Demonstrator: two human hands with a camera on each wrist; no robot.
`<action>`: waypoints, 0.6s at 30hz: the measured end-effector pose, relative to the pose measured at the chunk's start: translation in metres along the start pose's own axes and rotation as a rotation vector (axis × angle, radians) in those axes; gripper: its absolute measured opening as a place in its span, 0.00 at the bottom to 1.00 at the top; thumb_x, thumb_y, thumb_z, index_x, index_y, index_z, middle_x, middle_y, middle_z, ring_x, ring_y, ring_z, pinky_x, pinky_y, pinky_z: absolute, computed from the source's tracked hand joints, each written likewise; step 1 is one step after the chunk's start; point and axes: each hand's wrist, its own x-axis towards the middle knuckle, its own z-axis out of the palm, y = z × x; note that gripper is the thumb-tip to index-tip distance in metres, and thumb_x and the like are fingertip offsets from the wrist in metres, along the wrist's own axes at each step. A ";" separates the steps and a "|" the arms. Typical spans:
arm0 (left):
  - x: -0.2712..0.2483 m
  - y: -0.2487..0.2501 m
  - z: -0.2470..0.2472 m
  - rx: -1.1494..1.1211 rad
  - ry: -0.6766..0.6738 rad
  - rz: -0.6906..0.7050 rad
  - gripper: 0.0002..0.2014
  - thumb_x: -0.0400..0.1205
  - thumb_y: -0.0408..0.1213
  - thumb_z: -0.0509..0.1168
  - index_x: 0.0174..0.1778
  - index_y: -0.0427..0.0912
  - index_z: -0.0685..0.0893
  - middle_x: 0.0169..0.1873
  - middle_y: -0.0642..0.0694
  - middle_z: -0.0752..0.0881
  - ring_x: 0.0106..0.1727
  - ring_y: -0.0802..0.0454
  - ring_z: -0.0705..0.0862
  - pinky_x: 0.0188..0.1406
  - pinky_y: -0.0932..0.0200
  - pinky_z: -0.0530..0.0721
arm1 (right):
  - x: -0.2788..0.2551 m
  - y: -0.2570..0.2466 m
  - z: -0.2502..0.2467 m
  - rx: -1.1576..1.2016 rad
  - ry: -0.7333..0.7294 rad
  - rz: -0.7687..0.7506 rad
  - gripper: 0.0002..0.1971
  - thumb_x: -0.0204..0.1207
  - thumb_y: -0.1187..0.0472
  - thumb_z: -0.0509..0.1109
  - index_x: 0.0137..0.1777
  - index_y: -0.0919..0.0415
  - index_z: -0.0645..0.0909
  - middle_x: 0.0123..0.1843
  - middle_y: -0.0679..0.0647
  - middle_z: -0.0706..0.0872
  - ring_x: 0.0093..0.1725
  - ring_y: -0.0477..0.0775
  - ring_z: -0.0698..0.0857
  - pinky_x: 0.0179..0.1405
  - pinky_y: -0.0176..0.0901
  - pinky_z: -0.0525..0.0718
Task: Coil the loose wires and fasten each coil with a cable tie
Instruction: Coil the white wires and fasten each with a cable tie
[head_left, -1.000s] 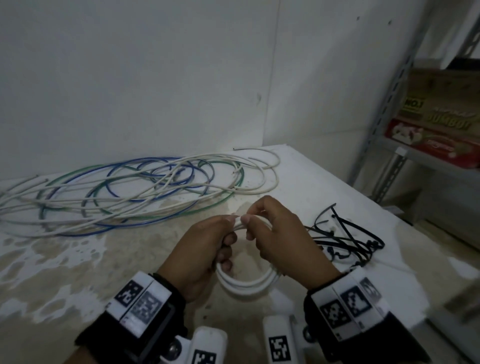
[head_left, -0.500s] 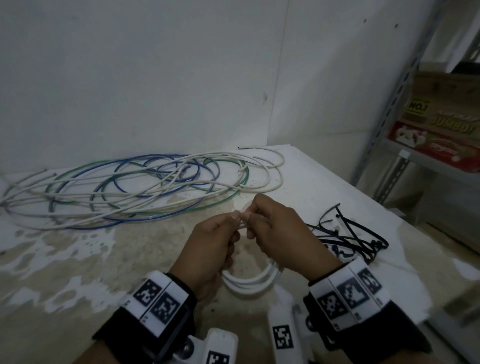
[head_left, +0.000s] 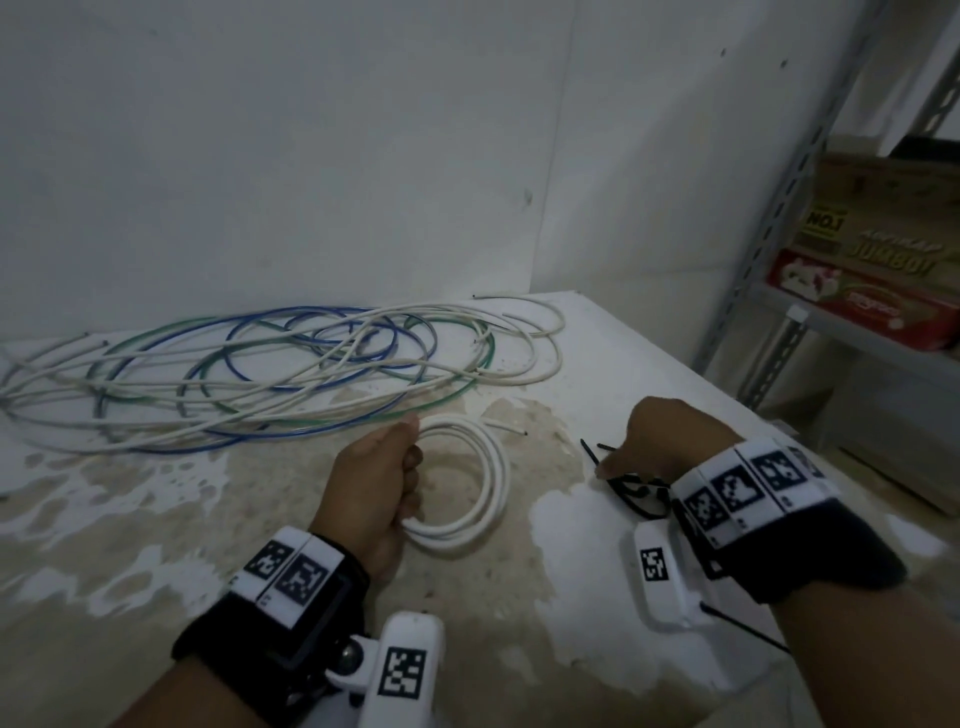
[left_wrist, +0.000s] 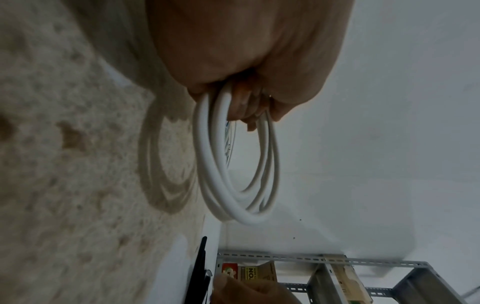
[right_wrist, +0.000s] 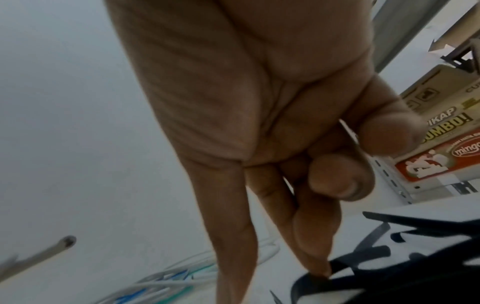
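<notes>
My left hand (head_left: 402, 480) grips a small coil of white wire (head_left: 485, 483) just above the stained table (head_left: 156, 519). In the left wrist view its fingers (left_wrist: 246, 107) are curled round the coil's loops (left_wrist: 221, 181). My right hand (head_left: 610, 465) is to the right, over a heap of black cable ties (head_left: 641, 493). In the right wrist view two straight fingers (right_wrist: 315, 255) reach down and one tip touches a cable tie (right_wrist: 363, 265); the thumb stands apart. A tangle of loose white, blue and green wires (head_left: 270, 374) lies at the back of the table.
A white wall rises right behind the wires. A grey metal shelf (head_left: 769, 218) with cartons (head_left: 878, 291) stands at the right, past the table's right edge. One loose white wire end (head_left: 506, 427) lies beyond the coil.
My right hand has let go of the coil and moved right, down to the cable ties. My left hand now holds the coil alone, turned flatter and lower.
</notes>
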 end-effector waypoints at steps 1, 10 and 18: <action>0.000 0.000 -0.001 -0.002 -0.006 0.001 0.15 0.85 0.35 0.60 0.32 0.45 0.69 0.18 0.53 0.63 0.14 0.60 0.57 0.13 0.72 0.56 | 0.001 -0.001 0.002 -0.023 -0.020 -0.002 0.23 0.69 0.47 0.77 0.28 0.60 0.69 0.30 0.51 0.74 0.29 0.46 0.73 0.26 0.37 0.70; 0.002 0.004 -0.007 -0.099 0.042 -0.014 0.14 0.85 0.33 0.58 0.32 0.44 0.76 0.21 0.51 0.64 0.14 0.60 0.57 0.12 0.71 0.54 | 0.006 0.000 -0.001 -0.038 0.008 0.045 0.09 0.74 0.60 0.67 0.34 0.62 0.76 0.34 0.53 0.78 0.31 0.49 0.76 0.26 0.36 0.71; 0.014 0.019 -0.024 -0.187 0.185 0.112 0.09 0.85 0.35 0.60 0.54 0.42 0.85 0.22 0.52 0.69 0.16 0.60 0.62 0.13 0.67 0.61 | -0.048 -0.054 -0.045 0.328 0.625 -0.298 0.18 0.72 0.57 0.66 0.27 0.70 0.81 0.23 0.63 0.80 0.22 0.55 0.74 0.21 0.36 0.66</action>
